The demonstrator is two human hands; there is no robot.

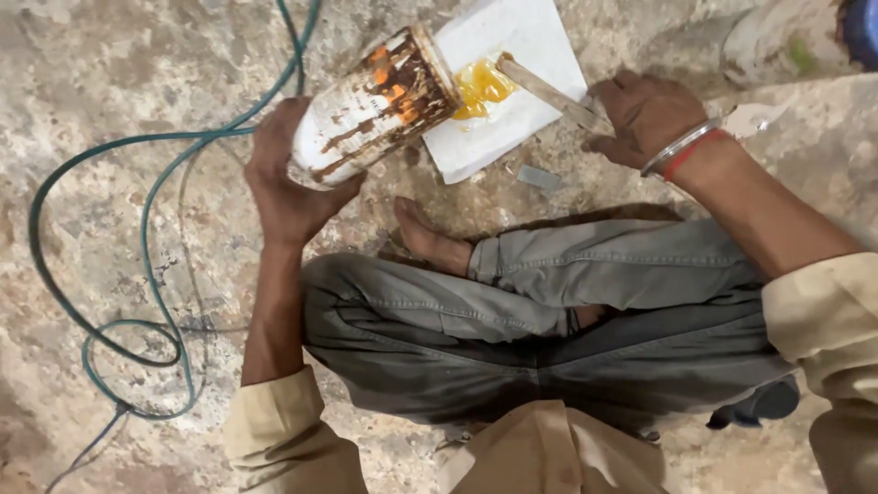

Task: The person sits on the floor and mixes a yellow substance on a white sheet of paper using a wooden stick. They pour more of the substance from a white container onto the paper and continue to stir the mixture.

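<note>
Tilting: stained can [375,105] clasped by left hand [288,174] | stick [549,91] gripped by right hand [645,114] | yellow glue [480,89] (on white sheet [512,55]) best spread evenly, thinly.

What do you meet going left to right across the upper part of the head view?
Green hose → left hand → stained white can → yellow puddle on the white sheet → wooden stick → right hand → bangles.
</note>
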